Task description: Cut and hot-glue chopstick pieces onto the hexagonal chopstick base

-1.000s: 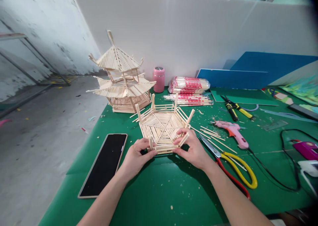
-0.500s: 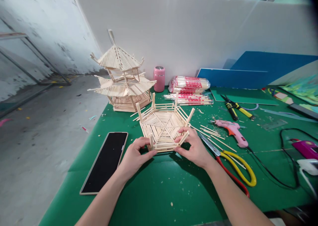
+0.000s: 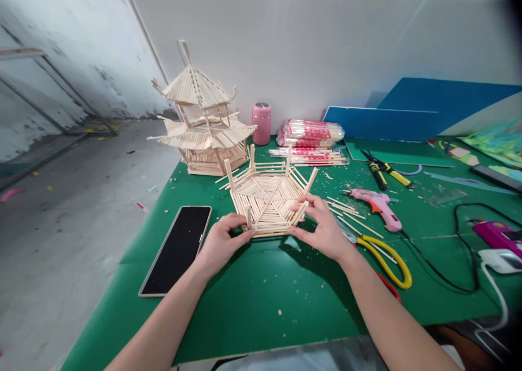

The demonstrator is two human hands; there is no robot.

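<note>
A hexagonal stick frame (image 3: 269, 197) with upright posts rests on the green mat (image 3: 261, 300). My left hand (image 3: 222, 243) pinches its near left corner by a post. My right hand (image 3: 324, 229) grips the near right corner, fingers curled round a slanted post. Both hands are closed on the frame. Behind it stands a finished stick pagoda (image 3: 202, 123) with two tiers of roof.
A black phone (image 3: 177, 249) lies left of my hands. Yellow-handled scissors (image 3: 379, 254), loose sticks (image 3: 350, 216), a pink glue gun (image 3: 377, 203) and pliers (image 3: 385, 172) lie to the right. A pink cup (image 3: 261, 123) and packed chopsticks (image 3: 310, 134) sit at the back. Cables (image 3: 460, 251) run on the right.
My hands keep the same hold on the frame. The view has shifted so that everything sits a little higher and further away.
</note>
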